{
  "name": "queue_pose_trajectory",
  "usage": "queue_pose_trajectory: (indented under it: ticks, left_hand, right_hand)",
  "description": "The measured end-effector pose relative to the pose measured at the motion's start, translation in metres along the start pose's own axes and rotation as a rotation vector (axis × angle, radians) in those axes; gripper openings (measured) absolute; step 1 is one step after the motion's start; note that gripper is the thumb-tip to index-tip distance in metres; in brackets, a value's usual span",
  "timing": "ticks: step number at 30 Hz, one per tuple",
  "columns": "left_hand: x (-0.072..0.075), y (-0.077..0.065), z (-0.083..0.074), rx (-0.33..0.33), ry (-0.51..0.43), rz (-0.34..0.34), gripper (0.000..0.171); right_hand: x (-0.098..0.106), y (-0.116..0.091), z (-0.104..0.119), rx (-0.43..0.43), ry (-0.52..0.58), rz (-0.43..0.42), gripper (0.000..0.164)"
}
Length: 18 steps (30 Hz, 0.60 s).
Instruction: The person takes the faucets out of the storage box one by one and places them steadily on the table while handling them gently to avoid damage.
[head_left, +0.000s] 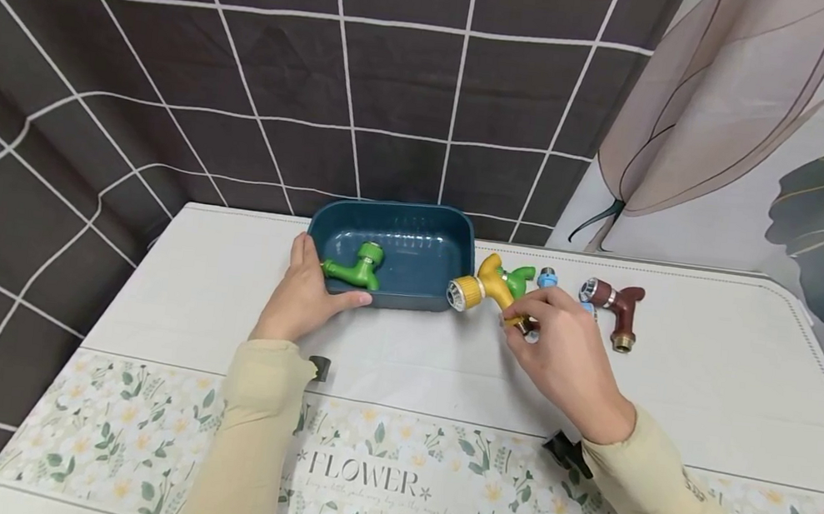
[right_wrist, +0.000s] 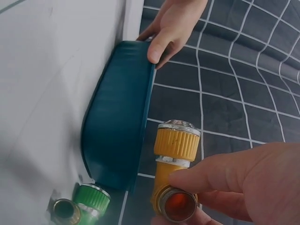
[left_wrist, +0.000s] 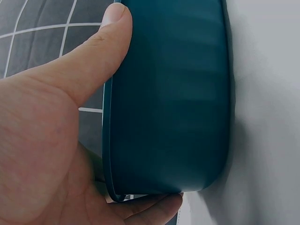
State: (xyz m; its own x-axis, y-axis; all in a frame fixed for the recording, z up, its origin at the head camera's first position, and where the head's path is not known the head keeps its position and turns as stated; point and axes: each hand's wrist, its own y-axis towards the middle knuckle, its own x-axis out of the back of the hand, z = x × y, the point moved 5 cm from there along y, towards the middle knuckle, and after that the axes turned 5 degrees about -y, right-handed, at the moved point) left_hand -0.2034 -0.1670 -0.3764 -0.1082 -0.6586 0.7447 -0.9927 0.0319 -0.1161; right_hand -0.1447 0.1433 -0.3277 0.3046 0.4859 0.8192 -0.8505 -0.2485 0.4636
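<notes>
The yellow tap [head_left: 494, 281] is held above the desk [head_left: 716, 381], beside the near right corner of the blue tray [head_left: 411, 301]. The right hand [head_left: 565, 350] pinches its body near the threaded end. Expect a stiff, fairly light, smooth part; grasp the body, since the ribbed knob may turn. The left hand [head_left: 304, 300] grips the tray's left end, where a green tap [head_left: 362, 274] lies inside.
</notes>
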Motion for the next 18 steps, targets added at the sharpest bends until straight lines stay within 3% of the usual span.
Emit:
queue_pose_trajectory:
  ticks: [18]
  left_hand:
    - [0.001, 0.001, 0.001, -0.005, 0.004, -0.004, 0.130]
  right_hand:
    - [-0.009, -0.015, -0.008, -0.012, -0.026, 0.081, 0.009]
